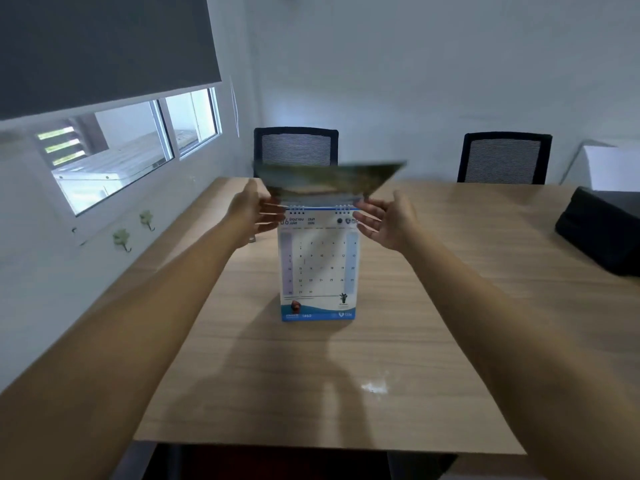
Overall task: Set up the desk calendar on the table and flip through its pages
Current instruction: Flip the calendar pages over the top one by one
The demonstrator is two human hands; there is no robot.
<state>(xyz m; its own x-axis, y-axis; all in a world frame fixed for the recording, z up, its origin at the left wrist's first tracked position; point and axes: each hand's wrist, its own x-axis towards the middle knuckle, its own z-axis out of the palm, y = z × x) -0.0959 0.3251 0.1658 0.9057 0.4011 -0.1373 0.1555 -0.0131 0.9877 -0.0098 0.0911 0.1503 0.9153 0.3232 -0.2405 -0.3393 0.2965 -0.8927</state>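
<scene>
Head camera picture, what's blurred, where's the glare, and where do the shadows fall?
Head view: the lifted page is motion-blurred; the calendar grid stays readable; small glare patch on the table; arm shadows fall toward the camera; wide-angle bending at the edges.

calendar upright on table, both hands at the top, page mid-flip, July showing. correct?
Not July. The head view shows the desk calendar open at 06 June. The rest holds: it stands upright on the table, left hand and right hand at its top, page mid-flip.
</scene>
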